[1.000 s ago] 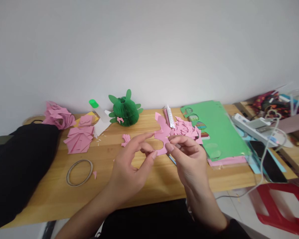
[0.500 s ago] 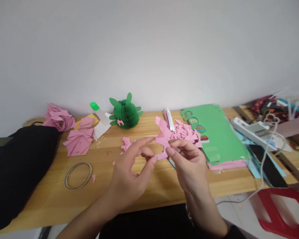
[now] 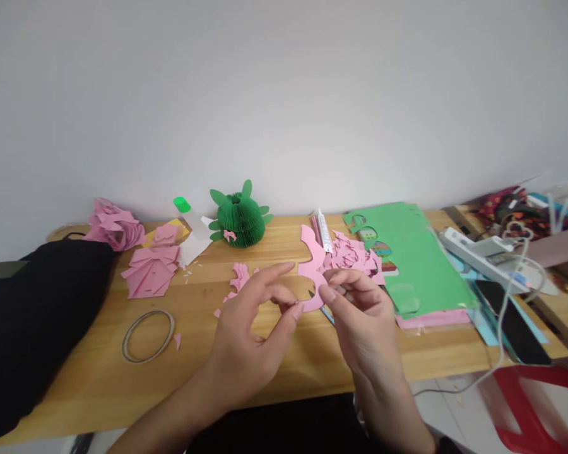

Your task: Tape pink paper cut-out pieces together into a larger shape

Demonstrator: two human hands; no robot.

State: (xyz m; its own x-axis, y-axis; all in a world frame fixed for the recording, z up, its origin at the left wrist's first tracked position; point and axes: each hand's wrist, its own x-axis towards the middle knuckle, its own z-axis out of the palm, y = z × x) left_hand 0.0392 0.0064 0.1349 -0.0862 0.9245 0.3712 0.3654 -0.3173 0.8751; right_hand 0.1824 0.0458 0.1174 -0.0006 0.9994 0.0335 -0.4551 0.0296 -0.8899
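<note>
Both my hands are raised over the middle of a wooden table (image 3: 288, 353). My left hand (image 3: 253, 328) pinches the lower edge of a curved pink paper cutout (image 3: 312, 265) between thumb and finger, its index finger stretched out. My right hand (image 3: 360, 315) pinches the same cutout from the right, fingers curled together. The cutout stands upright between the hands. Behind it lies a heap of pink paper scraps (image 3: 353, 252).
A green honeycomb paper ball with leaves (image 3: 239, 217), a green-capped glue bottle (image 3: 189, 214), a white tube (image 3: 324, 230), a tape ring (image 3: 147, 328), folded pink papers (image 3: 149, 268), a green sheet stack (image 3: 407, 252), a black bag (image 3: 33, 315), a phone (image 3: 511, 318), a power strip (image 3: 478, 252), a red stool (image 3: 534, 403).
The hands and the pink cutout have stayed almost in place; the cutout has turned slightly between the fingers. The camera has tilted a little, shifting the table lower in view.
</note>
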